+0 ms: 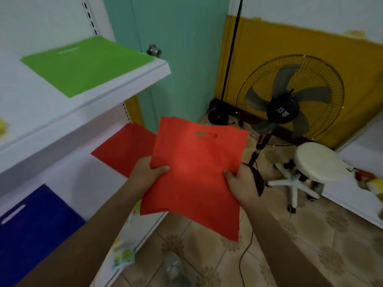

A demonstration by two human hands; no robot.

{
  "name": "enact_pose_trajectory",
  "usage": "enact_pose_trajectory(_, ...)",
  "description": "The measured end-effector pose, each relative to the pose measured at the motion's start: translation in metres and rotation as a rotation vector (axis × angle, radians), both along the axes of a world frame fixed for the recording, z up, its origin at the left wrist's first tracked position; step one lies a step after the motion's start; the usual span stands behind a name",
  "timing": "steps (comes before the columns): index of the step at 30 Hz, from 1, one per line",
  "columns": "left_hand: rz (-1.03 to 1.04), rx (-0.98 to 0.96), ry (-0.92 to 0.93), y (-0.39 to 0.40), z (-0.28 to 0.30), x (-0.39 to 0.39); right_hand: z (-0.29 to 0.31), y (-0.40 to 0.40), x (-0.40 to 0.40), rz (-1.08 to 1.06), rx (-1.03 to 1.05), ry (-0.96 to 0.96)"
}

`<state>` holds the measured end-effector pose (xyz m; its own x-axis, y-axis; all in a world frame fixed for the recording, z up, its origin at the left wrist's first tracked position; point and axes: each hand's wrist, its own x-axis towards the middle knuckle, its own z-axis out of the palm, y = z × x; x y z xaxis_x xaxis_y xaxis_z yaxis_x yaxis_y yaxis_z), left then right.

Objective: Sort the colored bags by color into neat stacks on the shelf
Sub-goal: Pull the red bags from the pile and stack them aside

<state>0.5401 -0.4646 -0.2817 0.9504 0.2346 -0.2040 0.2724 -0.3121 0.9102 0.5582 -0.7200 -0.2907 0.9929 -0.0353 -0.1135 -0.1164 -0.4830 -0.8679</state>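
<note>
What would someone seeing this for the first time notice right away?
Dead centre, a bright red bag is held up by its lower corners, the left hand and right hand pinching it. Behind it a second red bag lies on the middle shelf, with a green bag on the shelf above and a blue bag lower left. A standing fan fills the right background.

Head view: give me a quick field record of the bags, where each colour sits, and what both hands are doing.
held: red bags, off the shelf
left hand: grip on their left edge
right hand: grip on their right edge
red stack: middle shelf, beside the held bags
green bag: top shelf
blue bag: lower left, same shelf unit
floor: fan, stool
</note>
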Motion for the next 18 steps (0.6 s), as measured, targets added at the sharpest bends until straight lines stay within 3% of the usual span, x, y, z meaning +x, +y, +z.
enact_pose_trajectory(5,0.167,0.051,-0.058,0.045,-0.072,0.054,-0.073,0.058,0.086,0.047,-0.078,-0.018)
enact_pose_trajectory(11,0.451,0.136,-0.050,0.095,-0.157,0.077,-0.138,0.146,0.175,0.300,-0.167,-0.138)
enact_pose_trajectory(18,0.677,0.296,-0.001,0.144,-0.202,0.103,-0.175,0.267,0.271,0.467,-0.254,-0.238)
